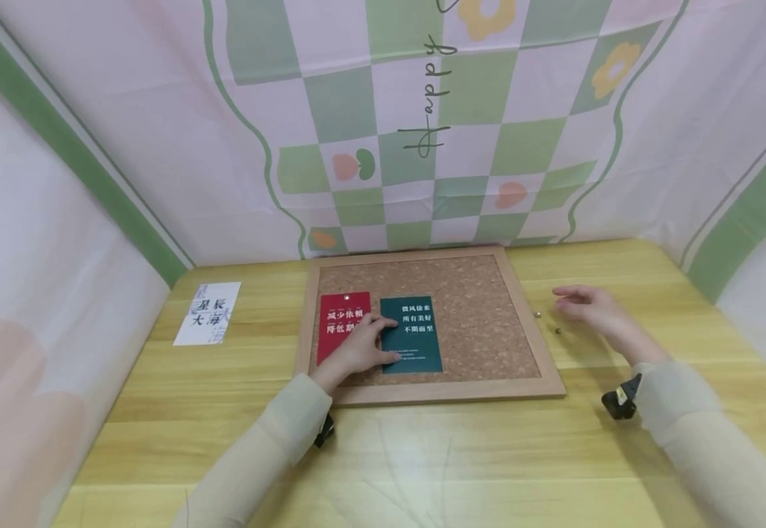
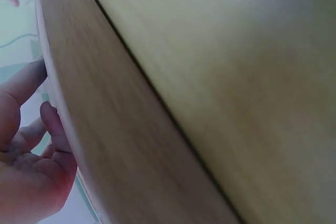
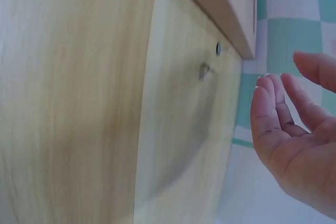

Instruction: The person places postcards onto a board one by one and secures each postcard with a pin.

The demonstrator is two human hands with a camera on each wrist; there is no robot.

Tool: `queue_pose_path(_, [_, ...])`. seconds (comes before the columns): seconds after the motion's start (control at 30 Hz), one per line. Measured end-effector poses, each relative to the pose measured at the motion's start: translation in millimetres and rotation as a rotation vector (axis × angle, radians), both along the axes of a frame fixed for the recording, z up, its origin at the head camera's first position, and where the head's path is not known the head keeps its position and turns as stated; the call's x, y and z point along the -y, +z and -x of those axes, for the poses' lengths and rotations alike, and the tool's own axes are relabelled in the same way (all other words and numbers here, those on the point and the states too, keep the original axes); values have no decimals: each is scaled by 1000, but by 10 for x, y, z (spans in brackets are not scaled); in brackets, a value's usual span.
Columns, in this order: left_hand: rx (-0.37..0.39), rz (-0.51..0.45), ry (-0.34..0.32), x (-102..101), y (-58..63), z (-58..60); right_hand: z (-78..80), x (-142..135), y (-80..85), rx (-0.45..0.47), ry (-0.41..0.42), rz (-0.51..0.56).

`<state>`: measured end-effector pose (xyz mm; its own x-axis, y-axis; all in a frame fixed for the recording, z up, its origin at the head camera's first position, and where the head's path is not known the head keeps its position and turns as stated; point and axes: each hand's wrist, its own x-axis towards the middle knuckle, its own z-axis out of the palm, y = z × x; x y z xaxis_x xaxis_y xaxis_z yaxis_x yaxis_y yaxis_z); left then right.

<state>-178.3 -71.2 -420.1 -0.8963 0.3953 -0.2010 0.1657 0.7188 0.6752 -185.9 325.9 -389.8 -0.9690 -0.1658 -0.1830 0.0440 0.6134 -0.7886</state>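
Observation:
My left hand reaches over the cork board, its index finger and thumb resting on the left part of a dark green card with white writing. Partly beneath that hand is a red card, with a small pin at its top. In the left wrist view, the fingers show beyond the board's wooden edge. Right of the board, my right hand hovers over the table, fingers loosely bent and holding nothing. Two small metallic pushpins lie on the table near its fingertips.
A white card with black writing lies on the wooden table, left of the board. The board's wooden frame is raised above the tabletop. A checkered cloth hangs behind the table, and more cloth hangs at both sides.

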Motion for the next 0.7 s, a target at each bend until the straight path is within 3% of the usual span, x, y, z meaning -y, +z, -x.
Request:
queue_pose_path(0.23, [4, 6, 4, 6, 2, 6, -21, -39, -51, 60, 19, -67])
queue_pose_path(0.47, [6, 2, 8, 4, -1, 5, -4, -58, -141, 129, 9, -42])
queue_pose_path(0.7, [6, -12, 17, 4, -12, 8, -12, -33, -156, 96, 8, -215])
